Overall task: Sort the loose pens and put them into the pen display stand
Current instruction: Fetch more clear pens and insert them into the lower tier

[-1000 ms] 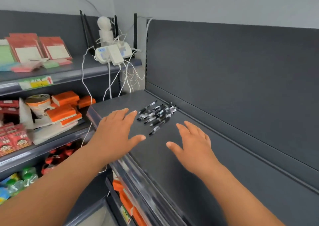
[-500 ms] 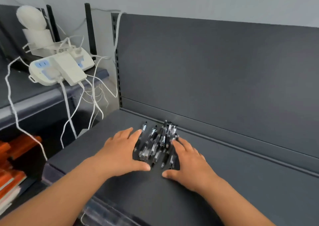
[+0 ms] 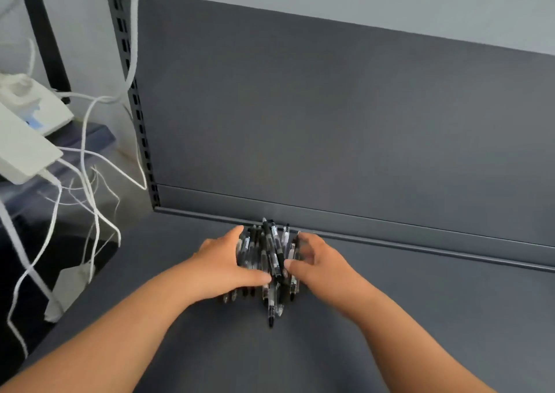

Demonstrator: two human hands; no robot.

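Observation:
A bunch of several black-and-clear pens lies on the dark grey shelf, close to the back panel. My left hand presses against the bunch from the left, thumb across its front. From the right, my right hand closes on the same bunch, fingers curled over the pens. A few pen tips stick out toward me below the hands. No pen display stand is in view.
The grey back panel rises behind the pens. At the left, beyond the shelf's end, white power strips and tangled white cables hang over a lower shelf.
Both hands have pushed inward and squeezed the spread pens into one tight bunch. The camera has come closer and tilted down.

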